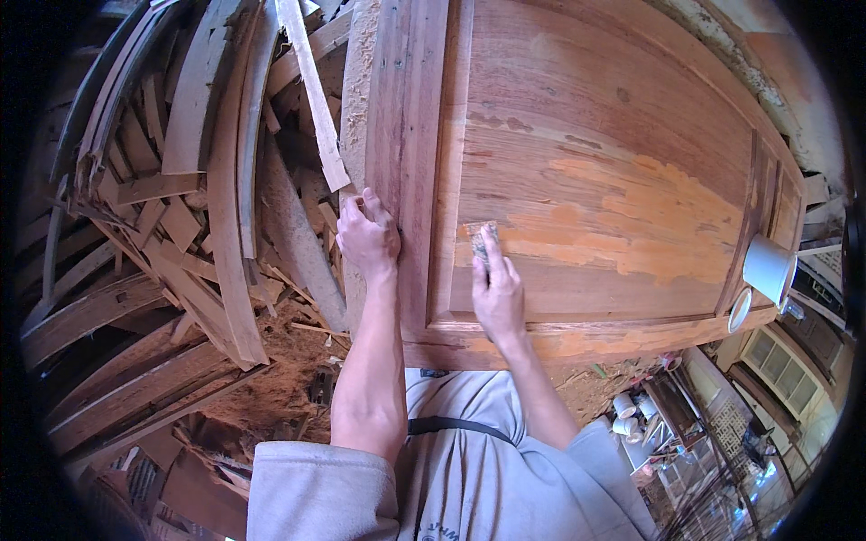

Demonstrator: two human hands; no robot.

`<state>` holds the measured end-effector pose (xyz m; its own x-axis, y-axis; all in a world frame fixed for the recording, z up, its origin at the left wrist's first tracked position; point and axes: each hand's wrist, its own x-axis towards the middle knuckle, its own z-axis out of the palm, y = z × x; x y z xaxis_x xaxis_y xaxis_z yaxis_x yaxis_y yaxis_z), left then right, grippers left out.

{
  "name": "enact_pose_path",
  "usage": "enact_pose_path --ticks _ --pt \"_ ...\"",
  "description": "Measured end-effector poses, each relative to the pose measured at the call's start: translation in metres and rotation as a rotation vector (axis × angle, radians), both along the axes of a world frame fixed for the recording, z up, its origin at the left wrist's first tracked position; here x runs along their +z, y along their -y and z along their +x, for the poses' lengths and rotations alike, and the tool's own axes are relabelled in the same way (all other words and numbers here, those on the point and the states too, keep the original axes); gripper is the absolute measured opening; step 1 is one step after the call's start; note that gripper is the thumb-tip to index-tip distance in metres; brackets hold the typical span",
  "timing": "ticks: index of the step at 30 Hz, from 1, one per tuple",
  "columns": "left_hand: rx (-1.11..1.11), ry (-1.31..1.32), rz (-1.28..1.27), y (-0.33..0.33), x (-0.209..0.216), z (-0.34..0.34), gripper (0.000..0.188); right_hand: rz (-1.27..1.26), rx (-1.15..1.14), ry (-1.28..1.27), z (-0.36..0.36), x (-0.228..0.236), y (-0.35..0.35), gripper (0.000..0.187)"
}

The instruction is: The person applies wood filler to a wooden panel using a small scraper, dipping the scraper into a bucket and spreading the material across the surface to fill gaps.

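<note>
A large brown wooden door (559, 81) with a recessed panel lies in front of me. Orange filler (622, 216) is smeared in streaks over the panel's middle and near part. My right hand (501, 293) grips a small flat scraper (483, 236), stained grey and orange, with the index finger stretched along it. The scraper's far edge is at the panel surface, near its left side. At the door's left edge, my left hand (368, 236) is closed around the narrow near end of a long, pale wooden strip (316, 95), which points away from me.
Scrap boards (230, 180) lie heaped on the left, above reddish sawdust (271, 388). A white bucket (769, 269) and a round lid (740, 309) are at the door's right end. Several white containers (624, 406) and other clutter stand at the lower right.
</note>
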<state>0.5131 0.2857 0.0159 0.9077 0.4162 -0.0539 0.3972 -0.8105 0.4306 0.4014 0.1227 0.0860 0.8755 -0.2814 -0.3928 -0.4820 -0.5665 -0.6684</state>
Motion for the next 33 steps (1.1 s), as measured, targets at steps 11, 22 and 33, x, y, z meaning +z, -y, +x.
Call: enact_pose_path --ticks 11,22,33 --pt "0.021 -0.134 -0.034 -0.001 0.006 0.001 0.048 -0.11 -0.04 -0.071 -0.003 -0.003 -0.021 0.046" --pt "0.014 -0.035 -0.014 0.001 0.003 -0.002 0.052 -0.171 0.004 -0.046 -0.013 -0.007 0.008 0.047" --pt "0.004 -0.047 -0.025 0.001 0.003 0.0 0.055 -0.186 -0.044 0.03 -0.019 -0.013 0.026 0.045"
